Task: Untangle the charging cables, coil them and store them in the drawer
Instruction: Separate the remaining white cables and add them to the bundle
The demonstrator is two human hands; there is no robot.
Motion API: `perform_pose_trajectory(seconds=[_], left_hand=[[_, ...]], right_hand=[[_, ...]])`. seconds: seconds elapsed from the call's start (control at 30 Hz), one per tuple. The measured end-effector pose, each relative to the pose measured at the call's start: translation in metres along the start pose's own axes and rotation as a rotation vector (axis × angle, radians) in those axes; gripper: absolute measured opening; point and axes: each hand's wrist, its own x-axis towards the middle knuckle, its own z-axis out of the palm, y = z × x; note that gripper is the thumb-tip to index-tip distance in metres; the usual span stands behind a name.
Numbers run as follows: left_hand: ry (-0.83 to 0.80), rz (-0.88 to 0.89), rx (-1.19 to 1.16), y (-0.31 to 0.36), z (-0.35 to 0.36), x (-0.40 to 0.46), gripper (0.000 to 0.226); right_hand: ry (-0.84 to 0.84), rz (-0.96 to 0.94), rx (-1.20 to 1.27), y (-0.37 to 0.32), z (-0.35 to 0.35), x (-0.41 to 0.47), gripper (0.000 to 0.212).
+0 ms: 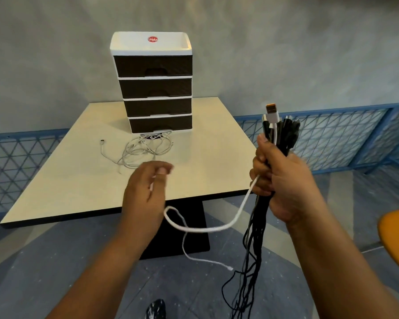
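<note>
I see right hand point(283, 178) right of the drawer unit point(153, 86), fist clenched round a bundle of black cables point(283, 134) | white cable point(219, 227) sags from it toward left hand point(145, 192), fingers curled, pinching it | tangled white cables point(145, 148) on table point(79, 180) just before the drawer unit, drawers closed

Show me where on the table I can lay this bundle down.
Bare patches: the table right of the drawer unit, and its near-left corner below the tangle of white cables. Crowded: the middle strip in front of the drawer unit, where that tangle sprawls.
</note>
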Motion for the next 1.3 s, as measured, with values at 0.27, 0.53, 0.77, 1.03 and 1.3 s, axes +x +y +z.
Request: perform_pose_trajectory(seconds=[0.27, 0.53, 0.77, 1.03, 1.3], left_hand=[[-0.792, -0.156, -0.243, 0.058, 0.028, -0.031, 0.042], [-0.665, -0.076, -0.233, 0.034, 0.045, -0.04, 0.034], [-0.585, 0.02, -0.052, 0.015, 0.063, -0.045, 0.036], [-0.621, 0.165, 0.139, 0.001, 0.061, -0.042, 0.047], [-0.604, 0.177, 0.1, 0.004, 0.062, -0.047, 0.051]], right_hand=[[0.015, -0.069, -0.143, 0.0, 0.009, -0.002, 0.038], [0.014, -0.109, -0.21, 0.009, 0.017, 0.008, 0.045], [-0.19, 0.004, 0.11, 0.009, 0.025, 0.008, 0.044], [-0.02, 0.1, 0.241, 0.005, 0.02, 0.014, 0.048], [-0.112, 0.069, 0.206, 0.001, 0.018, 0.011, 0.042]])
